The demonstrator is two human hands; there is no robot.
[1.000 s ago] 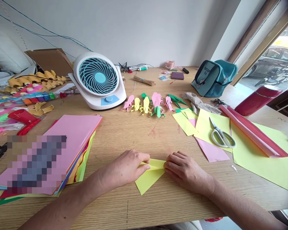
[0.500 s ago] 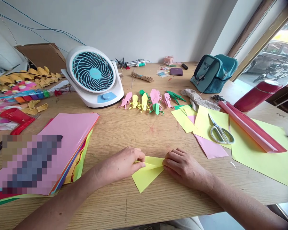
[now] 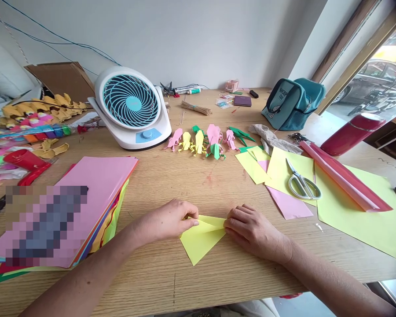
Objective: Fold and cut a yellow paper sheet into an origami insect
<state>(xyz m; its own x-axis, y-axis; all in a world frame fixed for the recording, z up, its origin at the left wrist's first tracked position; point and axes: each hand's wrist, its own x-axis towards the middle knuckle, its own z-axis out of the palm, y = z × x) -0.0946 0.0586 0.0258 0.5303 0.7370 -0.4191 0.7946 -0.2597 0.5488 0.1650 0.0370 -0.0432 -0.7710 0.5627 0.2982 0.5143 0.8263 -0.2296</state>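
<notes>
Several colours in a paper stack [image 3: 100, 176], well to the left of the left hand [image 3: 171, 220]. Beyond that hand and leftward, a white-and-teal fan [image 3: 132, 103]. Nearly closed fingers on the left hand, with thumb and forefinger pinched on the left end of a folded yellow sheet [image 3: 201, 244], the others curled; best to pinch lightly and line up edges before any hard press. Between both hands, the sheet, low on the table [image 3: 145, 286], with one corner on their near side and an upper flap apparently not quite flat; probably wise to work along the crease in one slow stroke. Beyond the hands, a row of paper figures [image 3: 214, 134], touched by neither. On the sheet's right end, a closed right hand [image 3: 255, 233] with bunched fingers and a mostly hidden thumb; a likely good anchor: hold steady, no tugging, against a skewed crease. Just beyond and right of that hand, scissors [image 3: 302, 187] on yellow paper [image 3: 280, 165]
</notes>
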